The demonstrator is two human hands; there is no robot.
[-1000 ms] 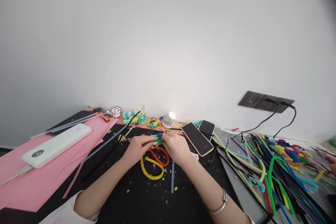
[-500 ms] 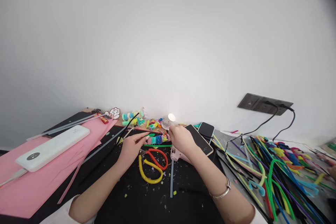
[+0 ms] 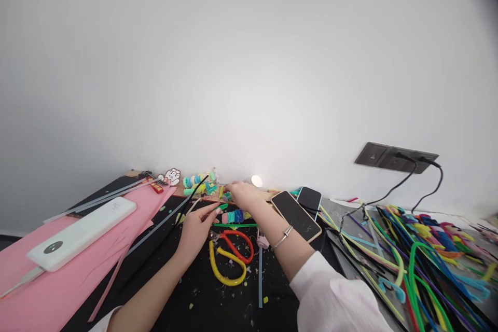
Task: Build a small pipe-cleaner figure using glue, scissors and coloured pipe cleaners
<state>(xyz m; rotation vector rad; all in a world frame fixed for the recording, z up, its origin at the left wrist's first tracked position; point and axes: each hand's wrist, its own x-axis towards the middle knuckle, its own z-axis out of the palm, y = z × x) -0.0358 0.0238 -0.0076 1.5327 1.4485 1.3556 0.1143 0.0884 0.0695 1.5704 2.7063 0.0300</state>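
My left hand [image 3: 197, 225] is closed, with the thumb and fingertips pinching a small green fuzzy piece [image 3: 223, 207]. Just right of it lies a row of coiled fuzzy rings [image 3: 234, 216] in pink, teal, blue and purple. My right hand [image 3: 246, 196] reaches forward and left over small coloured bits [image 3: 226, 196] at the back of the table; its fingertips are mostly hidden. Scissors [image 3: 238, 270] with a red and a yellow handle lie below the hands. Under my right forearm a pink glue gun [image 3: 262, 239] shows partly, with a clear glue stick [image 3: 260, 280] sticking out.
Two phones [image 3: 296, 216] [image 3: 309, 199] lie right of my forearm. A white power bank [image 3: 83, 233] rests on pink sheets [image 3: 35, 290] at left. Fuzzy stems [image 3: 416, 275] spread across the right side. Cords hang from a wall socket [image 3: 395, 157]. A cup [image 3: 256, 181] stands behind my right hand.
My right hand has moved left and forward, from beside the cup to the small coloured bits. My left hand keeps its pinch on the green piece. The view has shifted slightly.
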